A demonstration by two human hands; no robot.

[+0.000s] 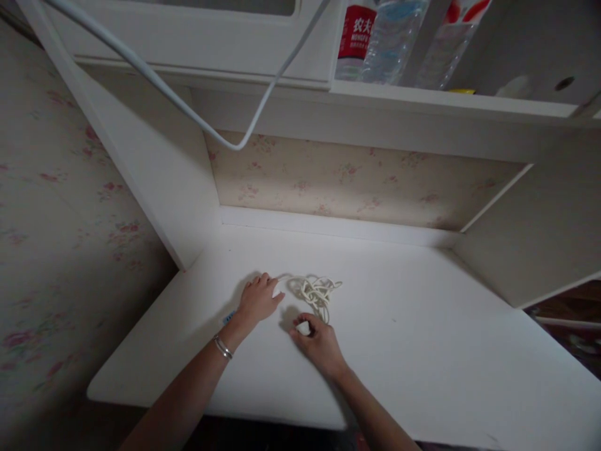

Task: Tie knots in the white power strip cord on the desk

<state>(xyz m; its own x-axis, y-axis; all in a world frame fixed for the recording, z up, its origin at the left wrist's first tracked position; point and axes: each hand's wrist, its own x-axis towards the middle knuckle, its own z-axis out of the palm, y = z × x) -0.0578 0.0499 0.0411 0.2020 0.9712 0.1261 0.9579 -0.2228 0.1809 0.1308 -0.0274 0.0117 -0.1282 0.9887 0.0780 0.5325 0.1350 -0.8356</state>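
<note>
A tangled off-white cord (pixel 319 291) lies loosely bunched on the white desk. My right hand (pixel 322 344), on the near side of the tangle, has its fingers curled round a small white plug-like block (pixel 304 328). Just left of the cord, my left hand (pixel 259 298) rests palm down with its fingers bent and thumb out. One strand of cord runs to its fingertips. Whatever lies under that palm is mostly hidden. By the left wrist, which wears a silver bracelet, a small blue-and-white piece (pixel 228 317) peeks out.
The white desk (pixel 404 369) has side panels left and right and a low back ledge. Above hangs a shelf (pixel 451 100) with plastic bottles (pixel 394 41). A thick pale cable (pixel 235 146) dips in front of it. Floral wallpaper (pixel 70 219) covers the left wall.
</note>
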